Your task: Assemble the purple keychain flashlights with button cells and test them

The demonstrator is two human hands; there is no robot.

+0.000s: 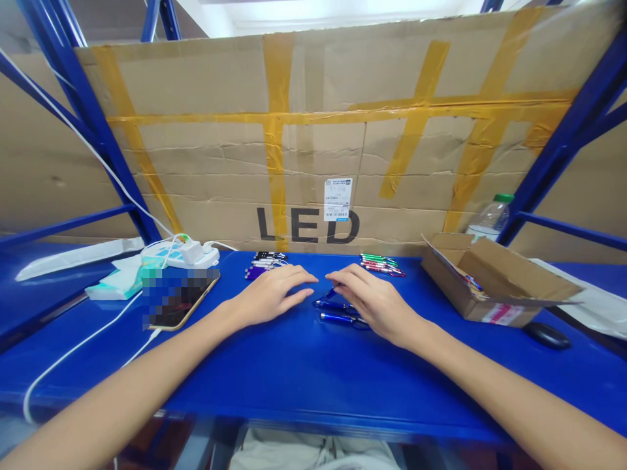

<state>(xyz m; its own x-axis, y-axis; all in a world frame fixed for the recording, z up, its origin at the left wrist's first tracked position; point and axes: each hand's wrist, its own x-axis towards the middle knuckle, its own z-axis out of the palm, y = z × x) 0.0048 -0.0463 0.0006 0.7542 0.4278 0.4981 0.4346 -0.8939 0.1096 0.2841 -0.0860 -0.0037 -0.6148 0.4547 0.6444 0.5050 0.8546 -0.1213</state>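
My left hand point(274, 294) hovers over the blue tabletop with its fingers stretched and a gap between thumb and forefinger; nothing is in it. Across a small gap, my right hand point(372, 300) is bent over a few small, shiny blue metal cylinders with clips, like keychain flashlights. Its fingers are drawn together at the upper blue flashlight point(333, 305), partly hiding it. A lower blue flashlight point(337, 318) lies sideways under the palm. Beyond my left hand is a row of black, silver and purple flashlights point(264, 263). Green and red flashlights point(382, 264) lie beyond my right hand.
On the left are a phone point(183, 303), a tissue pack point(115, 282), a power strip point(196, 254) and white cables. An open cardboard box point(504, 281), a black mouse point(547, 335) and a bottle point(492, 217) stand right. A large taped cardboard sheet point(206, 156) closes the back.
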